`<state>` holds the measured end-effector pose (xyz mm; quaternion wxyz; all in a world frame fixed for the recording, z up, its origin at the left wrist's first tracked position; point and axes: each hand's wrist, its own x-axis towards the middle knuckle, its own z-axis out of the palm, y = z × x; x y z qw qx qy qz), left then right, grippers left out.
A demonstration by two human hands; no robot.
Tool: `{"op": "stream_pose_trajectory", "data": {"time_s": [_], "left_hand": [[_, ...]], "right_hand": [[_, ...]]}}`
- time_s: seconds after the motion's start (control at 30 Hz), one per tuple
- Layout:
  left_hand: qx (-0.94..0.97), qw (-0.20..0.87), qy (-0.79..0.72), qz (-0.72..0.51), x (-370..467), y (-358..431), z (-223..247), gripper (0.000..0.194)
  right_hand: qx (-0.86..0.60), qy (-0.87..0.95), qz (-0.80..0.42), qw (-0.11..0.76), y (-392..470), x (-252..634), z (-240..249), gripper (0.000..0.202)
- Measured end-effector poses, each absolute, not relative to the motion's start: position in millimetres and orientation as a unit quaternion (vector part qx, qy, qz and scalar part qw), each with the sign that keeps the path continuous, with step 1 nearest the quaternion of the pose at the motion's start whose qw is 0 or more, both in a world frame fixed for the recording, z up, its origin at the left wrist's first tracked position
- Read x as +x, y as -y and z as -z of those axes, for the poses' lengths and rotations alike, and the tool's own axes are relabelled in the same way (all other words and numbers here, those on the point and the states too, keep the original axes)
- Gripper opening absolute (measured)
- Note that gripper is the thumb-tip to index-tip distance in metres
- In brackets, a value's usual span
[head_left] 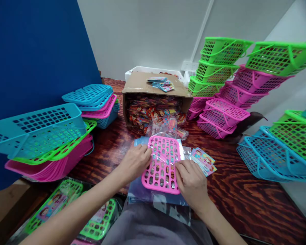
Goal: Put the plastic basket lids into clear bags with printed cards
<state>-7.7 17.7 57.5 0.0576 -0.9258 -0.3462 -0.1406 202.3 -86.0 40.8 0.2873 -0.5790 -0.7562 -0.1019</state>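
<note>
In front of me lies a pink basket (161, 165) with its slotted flat side up, and small items show through the slots. Clear plastic film surrounds it at least in part. My left hand (139, 159) is closed at its upper left edge, fingers curled. At the right edge, my right hand (192, 182) pinches the rim or the film; which of the two I cannot tell. Beneath lies a stack of bluish plastic bags (137, 190). Printed picture cards (204, 160) lie beside my right hand.
A cardboard box (158, 83) full of small packets stands behind, with cards on top. Nested baskets (58, 136) pile up on the left. Tall stacks of green and pink baskets (216, 81) and blue baskets (267, 153) stand right. Bagged green baskets (61, 197) sit lower left.
</note>
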Motion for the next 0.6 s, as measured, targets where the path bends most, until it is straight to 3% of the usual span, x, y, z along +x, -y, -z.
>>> {"op": "stream_pose_trajectory", "data": {"time_s": [0.2,0.3,0.47,0.6], "left_hand": [[-0.949,-0.002,0.292,0.120,-26.7,-7.3,-58.6,0.020],[-0.944,-0.116,0.261,0.163,-36.3,-5.4,-55.7,0.016],[-0.686,-0.385,0.502,0.359,-32.8,-26.5,-28.5,0.040],[-0.595,-0.488,0.552,0.321,-4.6,-43.0,-11.1,0.046]], "right_hand": [[-0.588,0.635,-0.161,0.474,86.2,212.8,-35.3,0.013],[-0.630,0.440,-0.307,0.562,73.4,229.4,-22.4,0.029],[-0.620,0.281,-0.495,0.540,30.0,241.1,-4.8,0.063],[-0.639,0.317,-0.495,0.496,8.2,226.4,-1.5,0.065]]}}
